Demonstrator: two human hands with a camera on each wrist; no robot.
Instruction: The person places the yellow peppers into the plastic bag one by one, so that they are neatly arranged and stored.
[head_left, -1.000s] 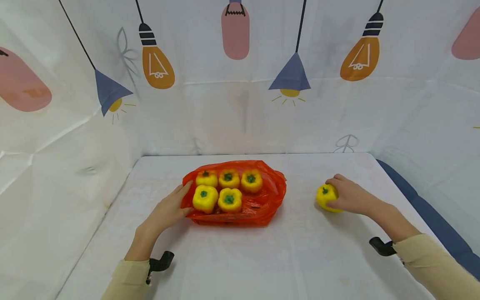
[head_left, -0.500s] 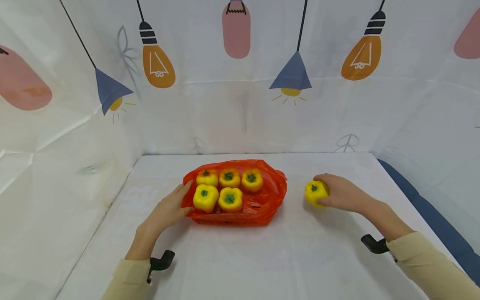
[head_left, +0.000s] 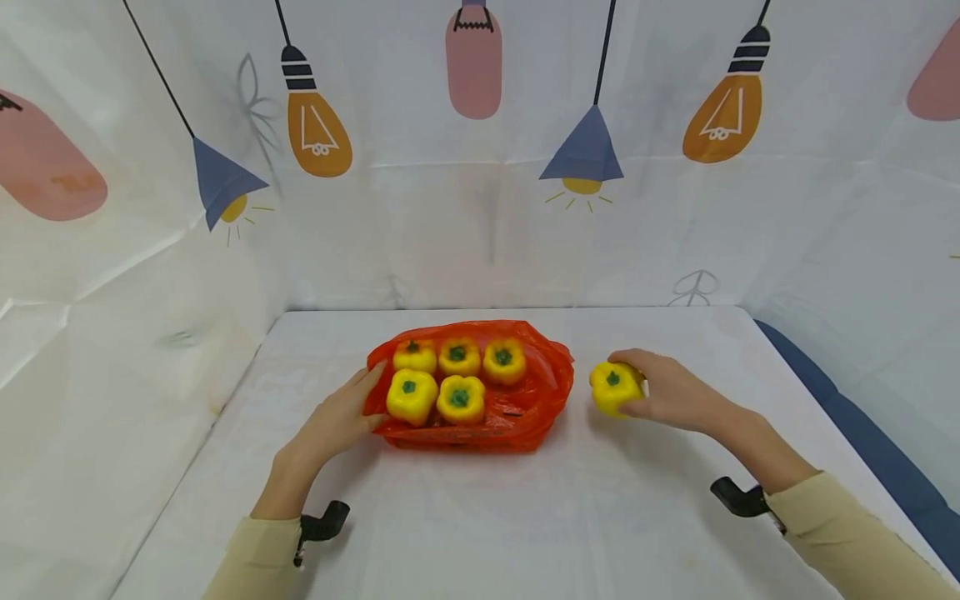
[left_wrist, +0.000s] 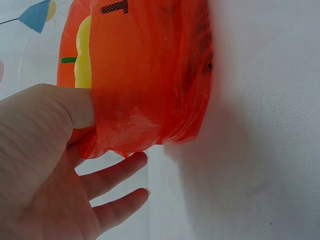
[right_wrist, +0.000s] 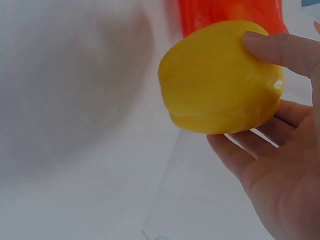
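Note:
My right hand (head_left: 671, 390) grips a yellow bell pepper (head_left: 615, 388), thumb on one side and fingers on the other. In the right wrist view this bell pepper (right_wrist: 220, 80) hangs over the white surface, with its shadow off to the left. A red plastic bag (head_left: 525, 433) lies with its mouth spread wide, to the left of that hand. Several yellow bell peppers with green stems, one of them a front pepper (head_left: 461, 400), sit in the bag. My left hand (head_left: 337, 425) holds the bag's left edge. In the left wrist view its thumb tip is hidden behind the red plastic (left_wrist: 145, 75).
A white-covered table (head_left: 480, 525) carries the bag. Behind it rises a white sheet (head_left: 420, 233) printed with lamps and bulbs. A dark blue edge (head_left: 847, 417) runs along the table's right side. Black wrist mounts stick out from both sleeves.
My right hand has carried its bell pepper leftward, from the right part of the table to near the bag. My left hand and the bag have stayed where they were.

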